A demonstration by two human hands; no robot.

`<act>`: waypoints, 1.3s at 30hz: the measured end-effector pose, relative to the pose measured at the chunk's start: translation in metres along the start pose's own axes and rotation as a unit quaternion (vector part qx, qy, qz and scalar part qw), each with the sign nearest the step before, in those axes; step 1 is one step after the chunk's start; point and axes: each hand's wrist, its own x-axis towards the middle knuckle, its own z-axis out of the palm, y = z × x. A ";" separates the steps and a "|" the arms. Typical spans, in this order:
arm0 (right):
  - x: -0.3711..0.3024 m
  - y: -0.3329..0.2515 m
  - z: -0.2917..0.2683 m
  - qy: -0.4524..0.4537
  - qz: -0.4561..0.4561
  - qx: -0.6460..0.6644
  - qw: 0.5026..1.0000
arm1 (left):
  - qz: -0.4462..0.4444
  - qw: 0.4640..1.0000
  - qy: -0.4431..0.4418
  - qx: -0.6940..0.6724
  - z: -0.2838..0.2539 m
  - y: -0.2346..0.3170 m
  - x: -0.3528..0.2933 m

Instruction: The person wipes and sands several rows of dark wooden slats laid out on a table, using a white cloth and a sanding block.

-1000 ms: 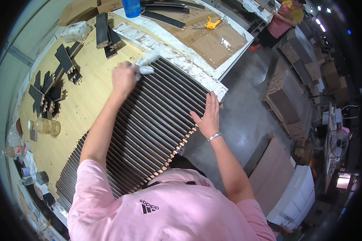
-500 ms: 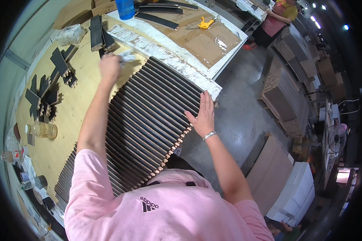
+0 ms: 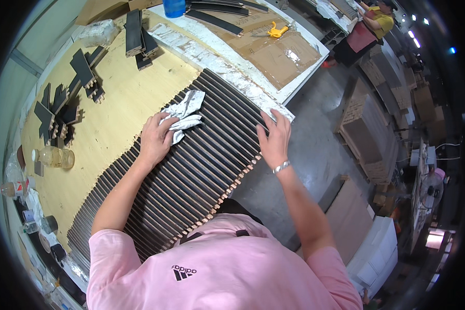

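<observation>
A long row of narrow black slats (image 3: 191,170) with bare wood ends lies side by side across the table in front of me. My left hand (image 3: 157,137) is closed on a crumpled white cloth (image 3: 186,109), which rests on the slats near their far-left ends. At the right ends of the farthest slats is my right hand (image 3: 275,135), its fingers apart and holding nothing. Its fingertips are near the corner of a white, paint-streaked board (image 3: 237,88) running along the far side of the row.
Loose black pieces (image 3: 57,111) lie piled at the left, others (image 3: 134,33) farther back. A capped bottle of yellowish liquid (image 3: 54,157) lies nearby. Yellow-handled scissors (image 3: 277,30) rest on cardboard (image 3: 274,57), with a blue container (image 3: 174,7) behind. A person (image 3: 367,31) stands at the far right.
My left hand has brought the cloth from the bare tabletop beyond the slats back toward me, onto the slats. My right hand has shifted slightly and its fingers have curled more.
</observation>
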 end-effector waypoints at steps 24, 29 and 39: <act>0.093 0.020 0.044 -0.087 -0.219 0.031 0.971 | -0.004 1.000 0.003 0.021 0.004 0.009 0.002; 0.091 0.024 0.038 -0.091 -0.185 0.041 0.978 | -0.008 1.000 0.003 0.022 0.003 0.010 0.004; 0.075 0.030 0.027 -0.027 -0.158 0.045 0.986 | -0.003 1.000 0.005 0.019 0.004 0.010 0.005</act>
